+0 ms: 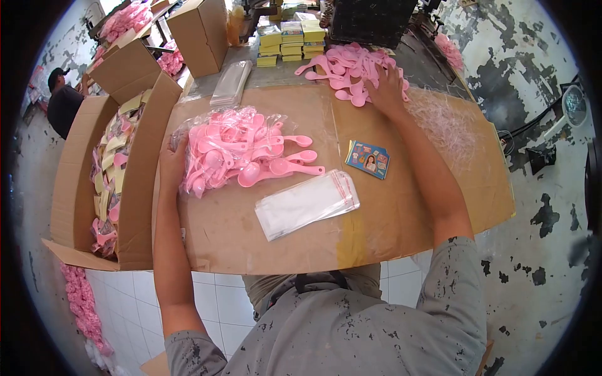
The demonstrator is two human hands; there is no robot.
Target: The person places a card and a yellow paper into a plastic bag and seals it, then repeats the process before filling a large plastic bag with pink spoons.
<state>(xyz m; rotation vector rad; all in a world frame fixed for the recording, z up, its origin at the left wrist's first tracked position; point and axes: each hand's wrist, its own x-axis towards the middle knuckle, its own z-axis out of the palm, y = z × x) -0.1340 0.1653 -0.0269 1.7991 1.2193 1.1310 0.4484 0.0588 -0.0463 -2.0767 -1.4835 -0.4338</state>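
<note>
My left hand (174,156) is at the left side of a heap of pink plastic spoons (219,147) in a clear bag, its fingers partly hidden by the plastic. My right hand (387,91) lies with fingers spread on a second pile of pink spoons (351,66) at the back of the cardboard-covered table (414,232). Between my arms is a stack of clear plastic sleeves (307,203). A small stack of printed cards (368,159) lies near my right forearm.
An open carton (138,207) of packed pieces stands at the left. Behind are yellow-edged card stacks (292,41), more clear sleeves (231,83), a closed-sided box (199,37) and a black box (370,22). Thin plastic strands (445,125) lie right. A person (63,103) is far left.
</note>
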